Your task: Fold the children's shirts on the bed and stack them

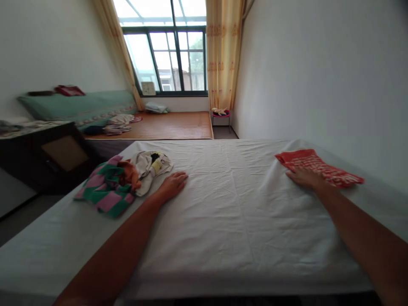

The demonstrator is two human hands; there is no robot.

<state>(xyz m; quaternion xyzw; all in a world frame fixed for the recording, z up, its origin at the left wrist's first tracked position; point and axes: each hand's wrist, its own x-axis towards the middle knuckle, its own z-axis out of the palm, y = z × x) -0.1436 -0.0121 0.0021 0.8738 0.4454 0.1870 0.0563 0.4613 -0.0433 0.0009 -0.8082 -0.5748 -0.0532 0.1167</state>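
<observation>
My left hand (173,185) lies flat on the white sheet (219,212), fingers stretched forward and holding nothing. Just left of it is a crumpled heap of cloth: a green and pink checked piece (110,187), an orange piece (130,175) and a cream piece with a dark print (145,163). On the far right, my right hand (304,176) rests with its fingers out at the near edge of a folded red cloth with white print (321,165). The right fingers touch or lie very close to that cloth, without gripping it.
Beyond the sheet is a low bed with a brown mat (178,123) and scattered clothes (119,123). A dark cabinet (47,148) stands at the left. A stool (221,114) sits by the curtain (223,55), and a white wall (318,76) runs along the right.
</observation>
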